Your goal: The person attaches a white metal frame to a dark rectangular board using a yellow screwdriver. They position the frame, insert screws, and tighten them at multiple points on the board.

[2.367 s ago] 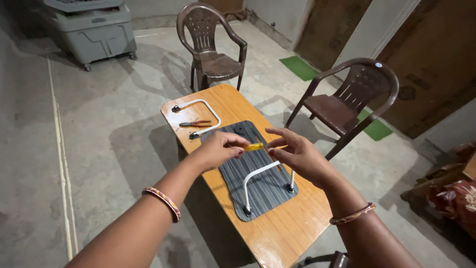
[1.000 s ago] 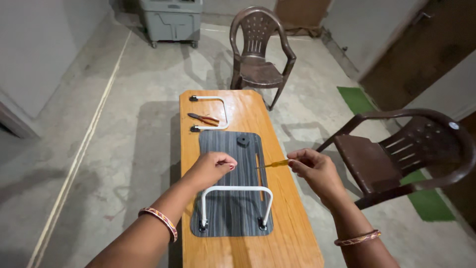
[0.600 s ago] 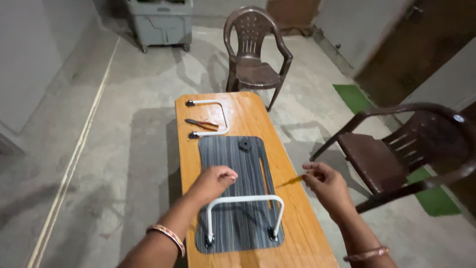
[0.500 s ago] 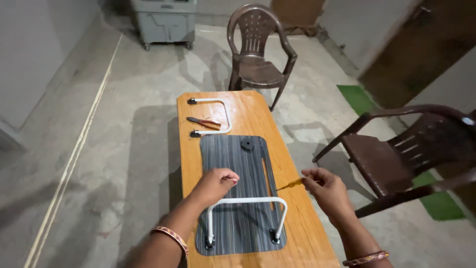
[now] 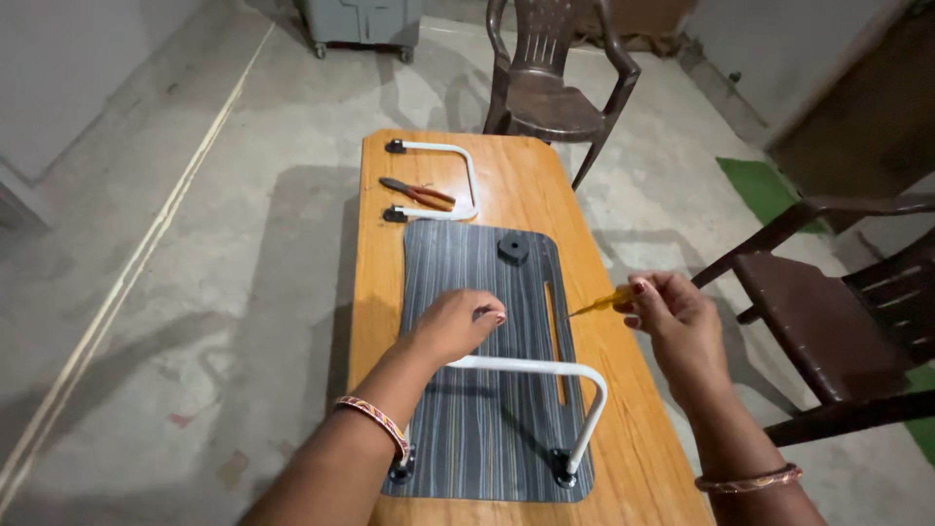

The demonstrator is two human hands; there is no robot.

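A dark striped board (image 5: 482,282) lies flat on a narrow wooden table (image 5: 531,195). A white U-shaped metal leg (image 5: 545,368) stands upright at the board's near end. My left hand (image 5: 454,323) rests fingers-down on the board just beyond that leg. My right hand (image 5: 672,314) hovers over the table's right edge and grips a small yellow-handled screwdriver (image 5: 602,303), its tip pointing left toward the board's long slot. A black round knob (image 5: 513,247) sits on the board's far right corner.
A second white U-shaped leg (image 5: 443,180) lies flat at the table's far end with orange-handled pliers (image 5: 419,194) inside it. One brown plastic chair (image 5: 550,83) stands beyond the table, another (image 5: 847,302) close on the right. A grey bin (image 5: 360,19) stands far back.
My view has drawn closer to the table and steadied. My right hand with the screwdriver has stayed at the board's right edge; my left hand remains pressed on the board.
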